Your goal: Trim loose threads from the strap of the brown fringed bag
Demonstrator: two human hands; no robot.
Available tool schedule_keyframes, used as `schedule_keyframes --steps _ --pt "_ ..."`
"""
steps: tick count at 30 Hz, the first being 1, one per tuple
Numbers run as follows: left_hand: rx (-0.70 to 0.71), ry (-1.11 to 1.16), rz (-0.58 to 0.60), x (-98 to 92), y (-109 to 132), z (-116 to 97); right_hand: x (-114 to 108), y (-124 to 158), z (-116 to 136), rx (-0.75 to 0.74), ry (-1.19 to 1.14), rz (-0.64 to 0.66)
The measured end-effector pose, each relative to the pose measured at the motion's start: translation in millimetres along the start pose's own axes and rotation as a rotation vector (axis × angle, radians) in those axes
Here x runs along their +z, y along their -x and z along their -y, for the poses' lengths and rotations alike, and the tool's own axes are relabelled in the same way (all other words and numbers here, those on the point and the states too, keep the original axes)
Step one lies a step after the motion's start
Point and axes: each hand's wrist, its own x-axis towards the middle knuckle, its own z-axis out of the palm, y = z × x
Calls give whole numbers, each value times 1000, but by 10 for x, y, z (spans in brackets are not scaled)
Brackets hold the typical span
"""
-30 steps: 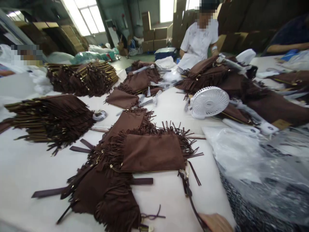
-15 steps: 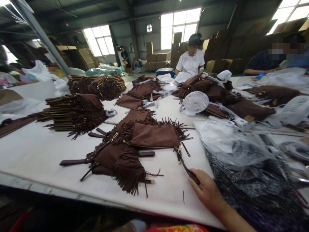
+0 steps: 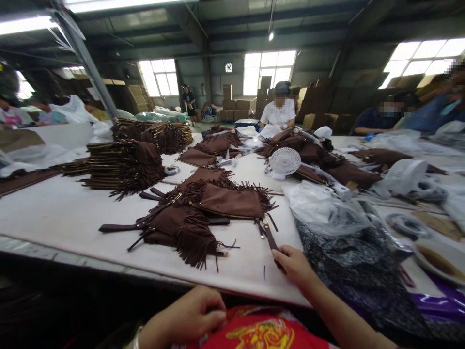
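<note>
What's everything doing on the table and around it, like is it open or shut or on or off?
Right hand: closed on a dark strap
Left hand: fingers curled, no held thing visible
Top fringed pouch: lying flat; can't tell if it's zipped
Pouch stack: piled up
White fan: can't tell if it's spinning
Clear plastic: crumpled
Hanging lamp: lit
</note>
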Motion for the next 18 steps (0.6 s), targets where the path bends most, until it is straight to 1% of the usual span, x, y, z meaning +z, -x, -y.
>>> schedule_keyframes --steps 2,3,4,5,7,9,11,14,16,17,18 --pt "23 -3 95 162 -206 -109 91 77 26 107 -262 119" --pt "37 42 80 263 -354 -165 137 109 25 133 -349 170" --pt "20 108 44 369 -523 -216 175 136 18 140 -402 197" --pt "-8 185 17 472 -705 -260 201 155 8 139 -432 199" --pt "-101 296 62 654 -1071 -324 205 169 -18 128 -461 156" --pt "-172 349 94 794 -1401 -363 158 159 -44 101 -454 92" --pt "-200 385 78 899 -1675 -400 100 142 -67 87 -412 70" --pt "-257 558 76 1021 -1988 -471 71 130 -83 107 -376 92" --pt "-293 722 87 1076 -2130 -514 99 131 -89 126 -403 124" --pt "-285 781 81 1091 -2180 -528 118 132 -94 141 -423 141" --pt "-247 792 52 1093 -2215 -536 138 132 -99 160 -449 158"
